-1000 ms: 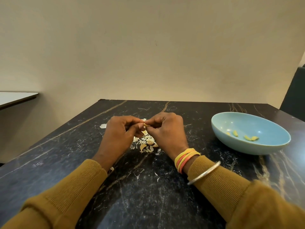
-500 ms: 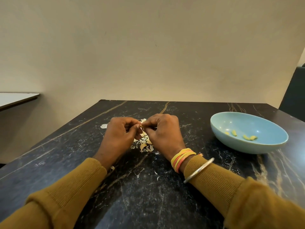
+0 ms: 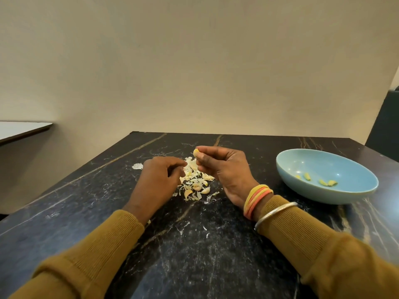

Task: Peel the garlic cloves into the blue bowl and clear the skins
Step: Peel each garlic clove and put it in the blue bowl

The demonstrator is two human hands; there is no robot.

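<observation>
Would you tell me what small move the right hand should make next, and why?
Probably carry the garlic clove to the blue bowl and drop it in: the right hand pinches it, seemingly peeled, above the skin pile, apart from the left hand, and peeled cloves already lie in that bowl.

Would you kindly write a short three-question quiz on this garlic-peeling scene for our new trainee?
1. True or false: the right hand pinches a garlic clove at the tips of its fingers.
2. Where does the blue bowl stand? A) to the person's left; B) to the right of the right hand; C) at the near edge of the table.
3. What lies on the table between the left hand and the right hand?

Key: 1 true; 2 B; 3 the pile of garlic skins.
</observation>
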